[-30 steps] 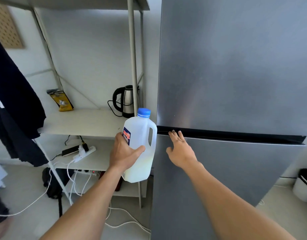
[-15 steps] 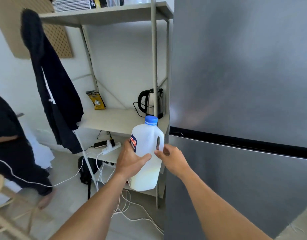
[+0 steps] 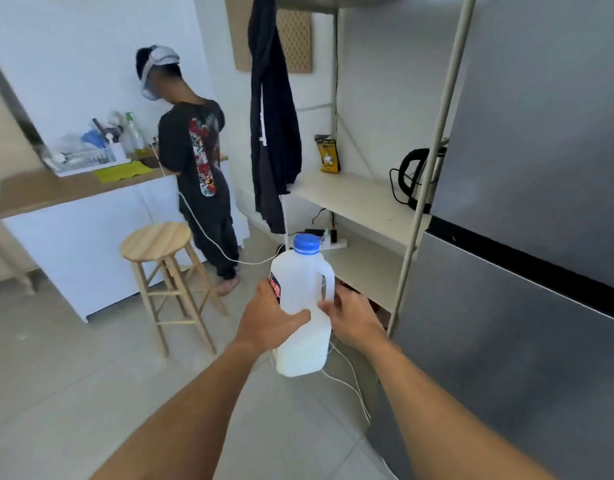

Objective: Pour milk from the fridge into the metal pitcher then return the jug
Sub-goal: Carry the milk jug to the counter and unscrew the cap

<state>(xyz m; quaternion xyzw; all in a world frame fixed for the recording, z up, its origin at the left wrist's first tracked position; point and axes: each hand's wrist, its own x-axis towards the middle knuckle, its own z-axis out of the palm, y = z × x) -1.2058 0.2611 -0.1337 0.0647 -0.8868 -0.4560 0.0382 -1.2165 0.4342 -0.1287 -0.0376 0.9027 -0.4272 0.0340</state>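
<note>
Head view: two bare forearms reach forward. The left hand wraps around the body of a translucent milk jug, which is upright between the hands. Its blue cap is on and milk fills only the lower part. The right hand curls around the jug's handle. Just right of the hands stands a grey fridge with both doors closed. Well beyond the left hand are a wooden stool and a counter, where another person stands. No metal pitcher is in view. The step appears to be carrying the jug to the pitcher. The next move calls for finding the pitcher, then uncapping the jug.
</note>
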